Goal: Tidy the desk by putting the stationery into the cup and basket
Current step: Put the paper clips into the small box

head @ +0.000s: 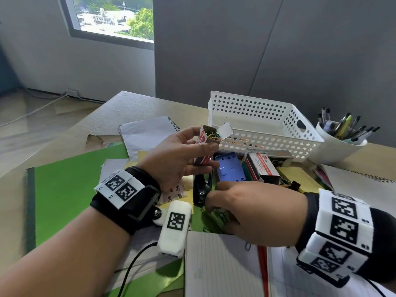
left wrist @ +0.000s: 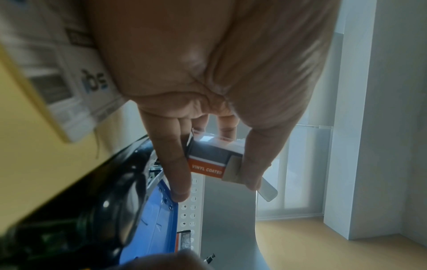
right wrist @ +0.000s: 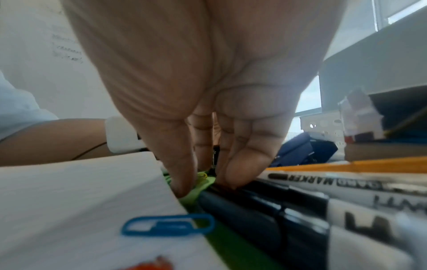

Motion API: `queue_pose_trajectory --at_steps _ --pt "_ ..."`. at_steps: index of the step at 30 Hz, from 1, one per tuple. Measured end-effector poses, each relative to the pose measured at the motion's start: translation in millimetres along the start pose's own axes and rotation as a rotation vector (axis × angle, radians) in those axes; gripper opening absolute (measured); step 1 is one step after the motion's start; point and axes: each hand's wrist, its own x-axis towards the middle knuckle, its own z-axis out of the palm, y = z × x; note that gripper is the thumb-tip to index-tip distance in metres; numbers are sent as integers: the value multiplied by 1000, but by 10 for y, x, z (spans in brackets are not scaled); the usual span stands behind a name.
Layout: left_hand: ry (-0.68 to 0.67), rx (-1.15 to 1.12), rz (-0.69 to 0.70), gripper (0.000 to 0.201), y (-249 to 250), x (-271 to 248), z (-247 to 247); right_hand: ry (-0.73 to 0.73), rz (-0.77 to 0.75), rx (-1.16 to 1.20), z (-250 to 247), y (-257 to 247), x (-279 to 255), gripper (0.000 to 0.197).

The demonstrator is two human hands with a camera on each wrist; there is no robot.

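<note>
My left hand holds a small red and white paper clip box upright above the desk. Its flap stands open and coloured clips show inside. In the left wrist view the thumb and fingers of that hand pinch the box by its sides. My right hand reaches down to the green folder, and in the right wrist view its thumb and fingers close round a yellow paper clip. The white perforated basket and the white cup of pens stand behind.
A black stapler, a blue tray-like item and staple boxes lie in front of the basket. A blue paper clip rests on the lined notebook. Board markers lie right of my fingers. A spiral pad lies at the back left.
</note>
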Motion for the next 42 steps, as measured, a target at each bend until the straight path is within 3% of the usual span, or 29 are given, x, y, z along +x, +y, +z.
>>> queue_pose_trajectory --at_steps 8,14,18,25,30,36,42 --pt "-4 1 -4 49 4 -8 7 18 -41 -44 -35 -33 103 23" --pt "-4 -5 -5 51 8 -6 7 6 -37 -86 -73 -53 173 21" --pt "-3 -14 -1 49 6 -8 6 7 -24 -103 -75 24 159 36" --pt "-3 -10 -4 54 4 -4 5 20 -58 -97 -39 -16 139 39" --pt "-4 -2 -6 52 17 -12 18 21 -83 -79 -2 -16 165 24" --pt "-6 -4 -5 51 21 -13 18 45 -37 40 -12 13 129 18" --pt "-12 6 0 48 14 -6 23 52 -52 13 16 -36 177 12"
